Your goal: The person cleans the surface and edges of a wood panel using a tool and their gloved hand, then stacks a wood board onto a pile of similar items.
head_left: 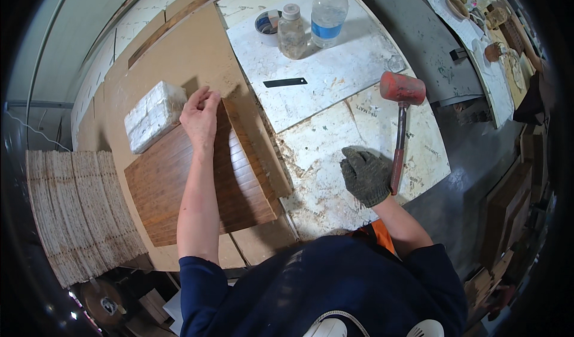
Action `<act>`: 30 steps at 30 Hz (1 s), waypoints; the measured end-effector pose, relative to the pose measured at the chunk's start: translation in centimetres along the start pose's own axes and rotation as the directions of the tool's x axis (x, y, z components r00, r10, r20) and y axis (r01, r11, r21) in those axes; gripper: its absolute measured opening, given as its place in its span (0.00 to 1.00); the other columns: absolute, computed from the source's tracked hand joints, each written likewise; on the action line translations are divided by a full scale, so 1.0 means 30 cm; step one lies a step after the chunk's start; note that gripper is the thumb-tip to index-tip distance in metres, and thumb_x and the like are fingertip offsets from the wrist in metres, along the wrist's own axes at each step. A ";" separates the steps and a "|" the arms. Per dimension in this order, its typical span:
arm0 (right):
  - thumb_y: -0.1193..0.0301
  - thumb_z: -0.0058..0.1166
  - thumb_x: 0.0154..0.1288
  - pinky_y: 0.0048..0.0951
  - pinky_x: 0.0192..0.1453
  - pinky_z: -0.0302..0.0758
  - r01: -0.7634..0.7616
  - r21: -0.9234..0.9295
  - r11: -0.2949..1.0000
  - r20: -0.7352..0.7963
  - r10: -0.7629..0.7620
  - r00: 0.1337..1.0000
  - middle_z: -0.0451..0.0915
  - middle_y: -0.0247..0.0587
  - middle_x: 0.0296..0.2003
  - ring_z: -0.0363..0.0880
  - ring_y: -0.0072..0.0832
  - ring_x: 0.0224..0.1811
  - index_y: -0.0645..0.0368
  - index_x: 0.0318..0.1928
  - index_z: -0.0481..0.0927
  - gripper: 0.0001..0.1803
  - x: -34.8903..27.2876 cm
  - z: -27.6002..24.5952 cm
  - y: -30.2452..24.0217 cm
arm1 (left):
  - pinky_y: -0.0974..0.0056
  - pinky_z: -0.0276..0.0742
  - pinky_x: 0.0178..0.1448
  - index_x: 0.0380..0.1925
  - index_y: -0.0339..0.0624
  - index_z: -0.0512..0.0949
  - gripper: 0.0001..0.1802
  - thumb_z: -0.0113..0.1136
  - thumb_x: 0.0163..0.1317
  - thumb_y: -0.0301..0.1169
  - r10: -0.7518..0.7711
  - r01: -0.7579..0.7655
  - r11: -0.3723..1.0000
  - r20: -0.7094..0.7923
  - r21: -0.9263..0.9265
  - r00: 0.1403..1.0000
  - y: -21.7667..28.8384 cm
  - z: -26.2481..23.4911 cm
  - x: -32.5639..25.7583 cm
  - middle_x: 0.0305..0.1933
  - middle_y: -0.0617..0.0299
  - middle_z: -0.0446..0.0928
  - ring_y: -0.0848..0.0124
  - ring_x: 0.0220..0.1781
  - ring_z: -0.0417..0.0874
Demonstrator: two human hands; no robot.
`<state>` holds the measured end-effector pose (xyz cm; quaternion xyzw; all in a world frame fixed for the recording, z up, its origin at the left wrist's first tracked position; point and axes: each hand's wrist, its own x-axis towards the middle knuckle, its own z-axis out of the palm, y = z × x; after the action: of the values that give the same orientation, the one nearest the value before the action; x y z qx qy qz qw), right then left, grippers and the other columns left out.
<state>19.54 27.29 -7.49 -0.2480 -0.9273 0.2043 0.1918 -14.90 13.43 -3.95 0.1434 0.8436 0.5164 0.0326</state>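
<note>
A person in a dark blue top leans over a worn, paint-stained workbench (311,175), seen from above. Nearest on the person's right, the right hand (366,175), in a dark knit glove, is clenched around the lower end of the handle of one rubber mallet (400,122). The mallet lies on the bench with its long axis running almost straight away from the person, its red head at the far end, turned crosswise. To the left, one panel of dark brown wooden slats (197,181) lies flat on a sheet of tan board (179,62), its slats running side to side. The bare left hand (200,119) rests at the panel's far edge, fingers bent and pressing on the edge; it grasps nothing. Just beside that hand, to its left, sits one whitish rectangular block (152,116), overlapping the panel's far left corner. At the far left lies a stack of pale slatted mats (78,211). Farther off on the bench lie one small black flat strip (285,82), then two clear plastic bottles (311,20) standing side by side, and one round open tin (268,26) just beside them.
</note>
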 end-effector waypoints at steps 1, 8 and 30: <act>0.70 0.60 0.58 0.44 0.43 0.79 0.005 -0.001 1.000 -0.003 -0.005 1.000 0.84 0.47 0.36 0.83 0.44 0.38 0.52 0.45 0.83 0.13 0.000 -0.001 -0.001 | 0.66 0.77 0.52 0.39 0.42 0.85 0.15 0.68 0.55 0.38 0.048 -0.053 0.981 0.029 0.189 0.998 0.018 0.000 -0.008 0.39 0.62 0.85 0.71 0.44 0.82; 0.64 0.56 0.63 0.47 0.41 0.80 0.009 -0.027 1.000 0.008 -0.008 1.000 0.84 0.49 0.35 0.83 0.45 0.36 0.50 0.49 0.82 0.15 -0.002 0.003 0.009 | 0.60 0.75 0.55 0.30 0.51 0.87 0.14 0.64 0.51 0.45 0.069 -0.111 0.823 0.096 0.557 0.993 0.078 0.001 -0.019 0.39 0.65 0.83 0.64 0.49 0.78; 0.69 0.48 0.62 0.40 0.40 0.75 0.587 -0.426 0.689 0.400 -0.439 0.805 0.80 0.43 0.32 0.80 0.38 0.39 0.59 0.36 0.79 0.09 0.728 0.237 -0.115 | 0.57 0.76 0.48 0.35 0.42 0.82 0.07 0.67 0.54 0.26 0.645 -0.609 0.648 0.097 0.458 0.758 -0.046 -0.073 -0.017 0.36 0.60 0.83 0.59 0.41 0.80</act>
<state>-2.55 34.30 -6.29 0.0108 -0.9950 -0.0908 0.0391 -15.15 10.82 -4.20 0.4101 0.8397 0.2839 -0.2147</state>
